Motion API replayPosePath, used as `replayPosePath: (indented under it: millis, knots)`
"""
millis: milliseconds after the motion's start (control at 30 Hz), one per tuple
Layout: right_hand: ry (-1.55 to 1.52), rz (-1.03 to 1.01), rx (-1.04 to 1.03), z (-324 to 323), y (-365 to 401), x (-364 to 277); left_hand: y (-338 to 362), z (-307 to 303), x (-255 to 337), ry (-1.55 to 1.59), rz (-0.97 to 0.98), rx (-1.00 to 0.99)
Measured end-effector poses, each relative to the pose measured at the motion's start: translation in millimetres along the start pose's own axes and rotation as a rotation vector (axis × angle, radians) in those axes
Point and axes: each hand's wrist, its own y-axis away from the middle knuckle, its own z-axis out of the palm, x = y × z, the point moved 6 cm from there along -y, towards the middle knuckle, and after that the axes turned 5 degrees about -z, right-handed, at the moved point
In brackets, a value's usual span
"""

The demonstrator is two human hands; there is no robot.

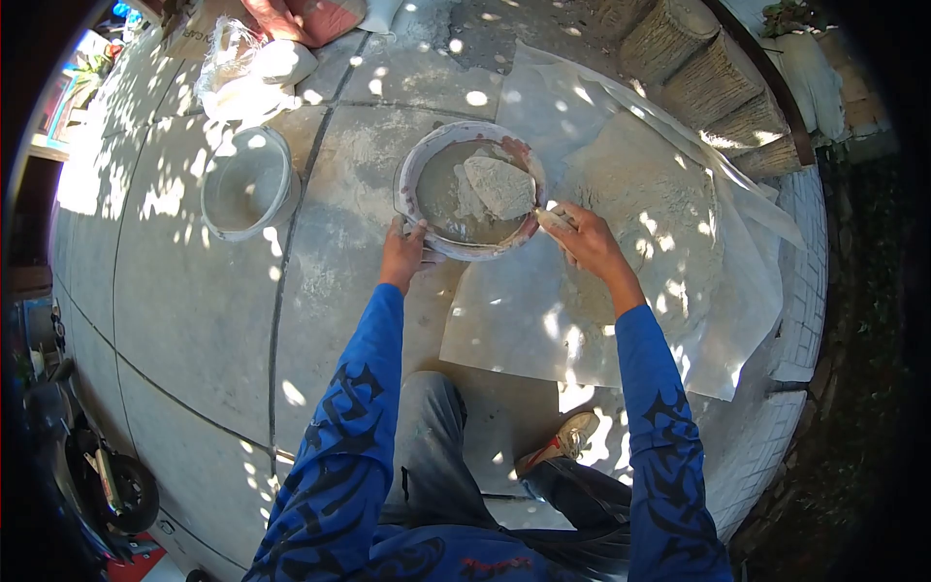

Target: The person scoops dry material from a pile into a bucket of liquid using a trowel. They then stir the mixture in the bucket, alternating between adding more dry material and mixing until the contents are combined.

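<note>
My right hand [589, 242] is closed around the handle of a trowel [553, 221]. The trowel's blade reaches over the round bucket [419, 165] and carries a heap of grey powder [500, 186], which hides most of the metal. Watery grey liquid [436, 206] shows inside the bucket below it, and reddish-brown stains mark the inner wall. At the bucket's near left side, my left hand [403, 250] grips the rim, thumb on top and fingers partly hidden against the outside.
A plastic sheet [504, 325] under grey powder [635, 194] covers the paving on the right. A second bucket [287, 184] stands at left. Bags [281, 63] lie at the back; log-like blocks [669, 39] border the far right. My shoe [572, 438] is near the sheet.
</note>
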Motion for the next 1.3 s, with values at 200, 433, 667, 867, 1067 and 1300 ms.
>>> replayPosePath:
  millis: [200,433,667,867,1067,1300]
  knots:
    - [-0.007,-0.002,-0.018,1.9,2.8,4.1,15.5,3.5,6.8,0.166,-0.133,-0.158]
    - [0.010,0.049,0.003,3.5,2.9,-8.1,18.4,4.2,6.4,0.213,-0.135,-0.118]
    - [0.074,0.034,0.028,6.6,3.3,-11.2,15.4,4.5,2.0,0.221,-0.118,-0.114]
    - [0.095,0.025,0.031,15.2,10.5,-19.6,13.2,5.2,-1.3,0.247,-0.089,-0.102]
    - [0.157,-0.115,0.062,35.6,5.9,-21.5,14.7,5.6,-0.8,0.276,-0.091,-0.130]
    - [0.353,-0.214,0.175,61.2,17.8,-52.4,19.1,7.4,2.0,0.332,-0.072,-0.139]
